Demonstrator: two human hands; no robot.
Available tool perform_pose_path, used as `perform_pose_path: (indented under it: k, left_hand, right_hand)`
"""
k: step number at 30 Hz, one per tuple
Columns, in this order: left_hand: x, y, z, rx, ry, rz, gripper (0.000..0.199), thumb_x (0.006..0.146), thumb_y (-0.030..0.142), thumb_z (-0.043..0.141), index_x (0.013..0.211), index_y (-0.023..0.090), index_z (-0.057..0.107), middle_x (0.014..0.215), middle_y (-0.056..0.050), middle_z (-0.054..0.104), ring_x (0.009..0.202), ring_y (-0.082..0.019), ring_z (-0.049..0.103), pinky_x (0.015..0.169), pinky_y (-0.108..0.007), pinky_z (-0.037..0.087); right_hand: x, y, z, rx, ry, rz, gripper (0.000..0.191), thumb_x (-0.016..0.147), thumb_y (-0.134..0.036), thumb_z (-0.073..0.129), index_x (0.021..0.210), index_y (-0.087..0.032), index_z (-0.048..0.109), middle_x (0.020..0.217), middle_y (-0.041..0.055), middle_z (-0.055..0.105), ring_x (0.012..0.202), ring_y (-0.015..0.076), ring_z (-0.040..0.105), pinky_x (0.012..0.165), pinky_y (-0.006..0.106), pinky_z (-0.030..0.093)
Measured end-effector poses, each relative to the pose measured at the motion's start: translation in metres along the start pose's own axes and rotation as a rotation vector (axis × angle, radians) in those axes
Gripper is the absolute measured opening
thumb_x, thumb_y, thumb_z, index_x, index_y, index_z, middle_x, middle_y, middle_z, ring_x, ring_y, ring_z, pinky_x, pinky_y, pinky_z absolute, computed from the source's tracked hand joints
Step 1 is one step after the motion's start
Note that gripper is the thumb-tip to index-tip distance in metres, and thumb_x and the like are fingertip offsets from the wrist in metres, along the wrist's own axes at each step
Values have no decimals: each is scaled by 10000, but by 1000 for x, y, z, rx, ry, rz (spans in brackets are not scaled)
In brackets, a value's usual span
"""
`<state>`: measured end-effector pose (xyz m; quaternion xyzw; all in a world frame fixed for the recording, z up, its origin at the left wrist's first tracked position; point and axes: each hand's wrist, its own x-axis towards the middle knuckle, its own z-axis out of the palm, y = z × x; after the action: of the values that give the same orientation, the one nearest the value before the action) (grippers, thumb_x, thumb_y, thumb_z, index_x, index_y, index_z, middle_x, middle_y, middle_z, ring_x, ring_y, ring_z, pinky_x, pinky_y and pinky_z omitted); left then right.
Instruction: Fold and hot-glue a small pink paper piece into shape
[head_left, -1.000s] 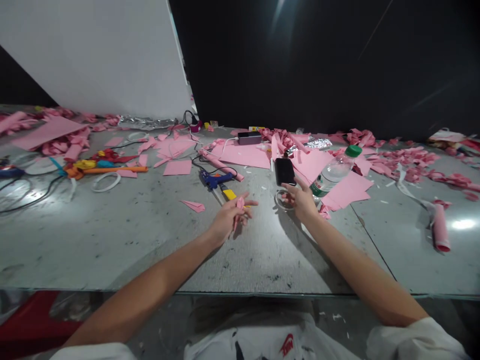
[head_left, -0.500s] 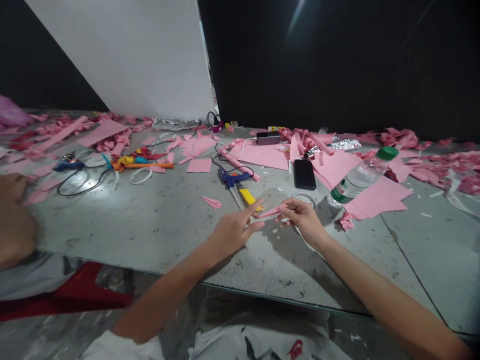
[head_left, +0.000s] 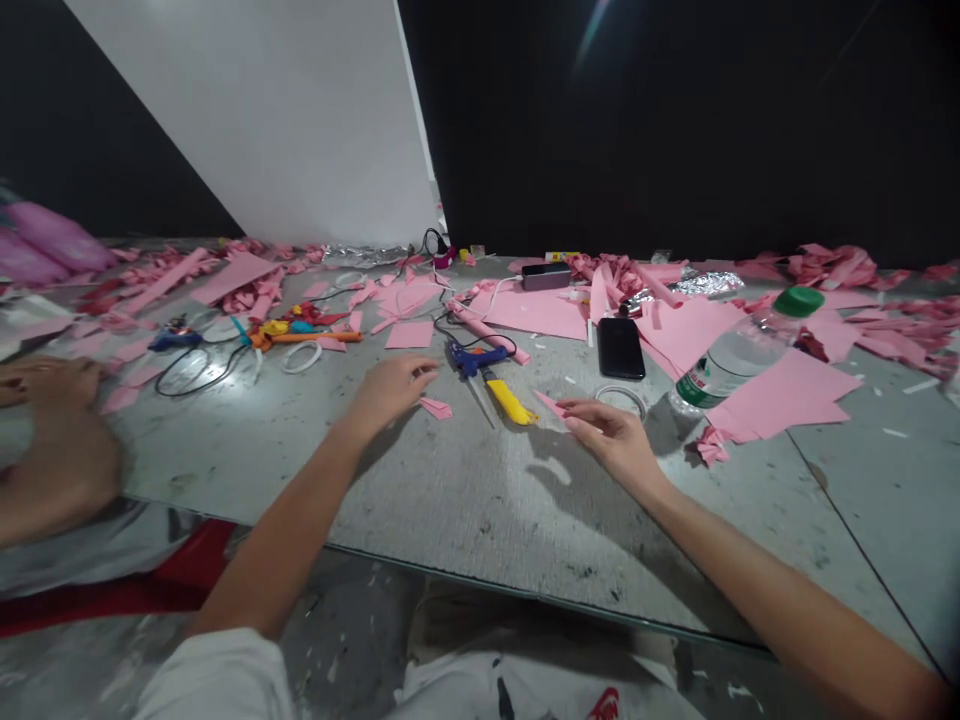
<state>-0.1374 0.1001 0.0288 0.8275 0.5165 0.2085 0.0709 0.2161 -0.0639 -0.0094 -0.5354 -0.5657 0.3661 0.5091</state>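
Just right of the yellow tool (head_left: 511, 402), the right hand (head_left: 616, 442) pinches a slim folded pink slip (head_left: 550, 404) between thumb and fingers, its pointed end toward the tool. Left of the tool, the left hand (head_left: 388, 396) is loosely curled with thumb and fingers parted, close by a pink folded piece (head_left: 439, 409) on the worktop (head_left: 450, 500), though contact cannot be told. Beyond the tool lies a blue glue gun (head_left: 478, 357); right of it are a black phone (head_left: 621, 350) and, farther off, a green-capped bottle (head_left: 733, 358).
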Motion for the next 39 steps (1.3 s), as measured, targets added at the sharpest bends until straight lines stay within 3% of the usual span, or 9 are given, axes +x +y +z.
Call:
perform_pose_path:
  k: [6,11,14,17,22,28,33,35,39]
  left_hand:
    - [26,9,39,-25,45,-16,299,920,218,694,1186,229,830,1138,-123,822,1030,-318,750,901,-368,548]
    - [18,-1,50,-98,148,-45,345,1004,235,592,1285,197,790,1203,-131,813,1038,-281,739,974,-369,534]
    - [15,-9,55,-163,178,-58,311,1013,268,600,1232,189,805,1187,-113,830,934,-241,737,945,-351,547]
    - [16,-15,58,-226,214,-71,292,1018,277,592,1182,192,818,1151,-100,845,898,-226,741,900,-332,560]
    - [19,-16,54,-315,337,-84,316,1032,277,561,1204,173,805,1205,-120,832,960,-225,758,898,-325,566]
    - [17,-7,49,-403,416,-72,326,995,242,553,1192,179,805,1134,-106,835,978,-227,756,889,-328,565]
    - [16,-5,50,-412,396,-41,300,981,252,571,1136,174,815,1050,-99,839,902,-221,746,836,-327,556]
    - [16,-6,50,-403,391,-36,303,987,249,564,1142,169,812,1052,-100,837,905,-217,747,833,-321,556]
    - [17,-9,49,-371,401,-48,307,1014,286,563,1157,175,812,1109,-98,833,944,-213,746,866,-318,555]
  right_hand:
    - [25,-4,11,-481,-88,-187,158,996,-256,656,1008,-256,814,1242,134,799,1258,386,671,1109,598,522]
    - [108,-18,74,-722,-271,-297,247,1015,-133,601,1168,-203,782,1323,160,761,1282,348,669,1119,495,515]
    - [153,-19,109,-792,-332,-296,254,1050,-251,694,1294,-189,729,1365,146,722,1247,308,692,1082,497,573]
    - [175,-15,122,-762,-363,-295,372,1073,-398,706,1385,-197,672,1421,119,677,1202,268,711,1014,493,629]
    - [175,-15,95,-489,-370,-322,296,974,-243,782,1265,-201,749,1318,139,757,1250,324,698,1150,522,534]
    - [145,-24,60,-82,-324,-274,428,1121,-516,437,1457,-269,535,1323,104,748,1071,239,769,885,414,675]
    - [134,-32,60,218,-379,-183,443,1024,-530,645,1374,-266,585,1300,108,758,1044,240,766,837,388,685]
    - [137,-32,59,126,-354,-207,430,1020,-493,658,1379,-258,629,1268,106,770,1073,249,757,881,399,674]
    - [151,-18,49,-310,-225,-341,392,1013,-324,650,1389,-238,722,1300,117,774,1224,314,696,1102,508,561]
